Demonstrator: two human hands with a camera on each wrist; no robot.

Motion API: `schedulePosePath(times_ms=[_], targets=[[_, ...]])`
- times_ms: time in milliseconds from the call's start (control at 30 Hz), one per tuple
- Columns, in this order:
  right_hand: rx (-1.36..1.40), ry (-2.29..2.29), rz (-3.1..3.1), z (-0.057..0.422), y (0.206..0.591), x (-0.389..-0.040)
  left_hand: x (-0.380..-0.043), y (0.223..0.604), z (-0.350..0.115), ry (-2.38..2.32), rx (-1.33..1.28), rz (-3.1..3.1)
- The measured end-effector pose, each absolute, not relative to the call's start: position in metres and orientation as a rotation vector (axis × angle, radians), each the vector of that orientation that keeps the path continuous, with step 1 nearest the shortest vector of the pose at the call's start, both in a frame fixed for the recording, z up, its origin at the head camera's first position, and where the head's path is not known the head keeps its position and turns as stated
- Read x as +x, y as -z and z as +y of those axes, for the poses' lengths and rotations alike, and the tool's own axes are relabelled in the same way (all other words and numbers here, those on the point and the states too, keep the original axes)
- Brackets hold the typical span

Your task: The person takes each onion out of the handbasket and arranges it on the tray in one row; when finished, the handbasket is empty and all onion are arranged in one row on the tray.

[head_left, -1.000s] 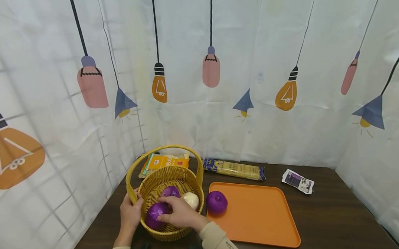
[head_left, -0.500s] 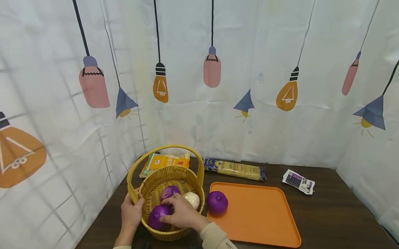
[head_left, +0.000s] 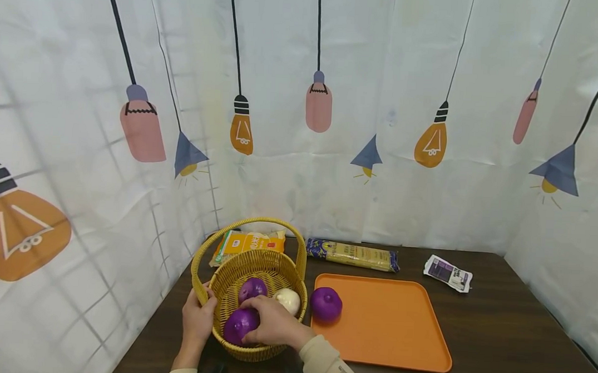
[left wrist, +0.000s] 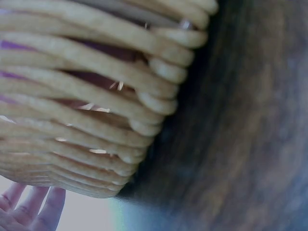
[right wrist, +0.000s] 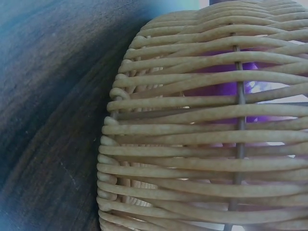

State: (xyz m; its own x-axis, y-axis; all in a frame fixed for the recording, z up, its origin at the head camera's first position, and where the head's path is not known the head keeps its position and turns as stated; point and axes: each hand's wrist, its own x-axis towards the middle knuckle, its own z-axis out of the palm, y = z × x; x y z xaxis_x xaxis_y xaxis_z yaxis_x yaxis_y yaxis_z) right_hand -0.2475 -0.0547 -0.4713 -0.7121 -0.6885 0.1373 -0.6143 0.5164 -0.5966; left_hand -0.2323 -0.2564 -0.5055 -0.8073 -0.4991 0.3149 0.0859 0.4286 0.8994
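A yellow wicker basket [head_left: 246,352] with a tall hoop handle stands at the left of the table. My left hand [head_left: 198,317] holds its left side near the foot of the handle; fingers of that hand [left wrist: 41,209] show beside the weave in the left wrist view. Inside the basket, my right hand [head_left: 274,322] grips a purple onion [head_left: 239,327] with thumb and fingers curled about its right side. Behind it lies another purple onion [head_left: 252,289], and to the right a white onion-like bulb [head_left: 287,300]. In the right wrist view the basket's weave [right wrist: 192,139] hides the hand.
An orange tray [head_left: 388,324] lies right of the basket, with a third purple onion [head_left: 326,305] on its left edge. Behind stand an orange-yellow food bag [head_left: 251,243] and a long noodle packet [head_left: 353,255]. A small white-and-purple packet [head_left: 448,273] lies at the back right.
The gripped onion has shifted slightly right inside the basket, and the right hand's fingers have closed further round it. The left hand stays on the basket.
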Motion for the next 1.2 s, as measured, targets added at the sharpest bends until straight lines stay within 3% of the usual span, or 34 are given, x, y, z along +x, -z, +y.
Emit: schedulePosePath(times_ms=[300, 733, 1200], targets=[[-1.074, 0.939, 2.592, -0.053, 0.469, -0.245, -0.232, 0.505, -0.255, 1.39, 0.35, -2.147], [-1.22, 0.924, 2.608, -0.052, 0.466, -0.245, -0.234, 0.506, -0.256, 1.397, 0.341, -2.137], [-1.061, 1.386, 2.534, -0.039, 0.46, -0.237, -0.233, 0.505, -0.255, 1.331, 0.381, -2.175]])
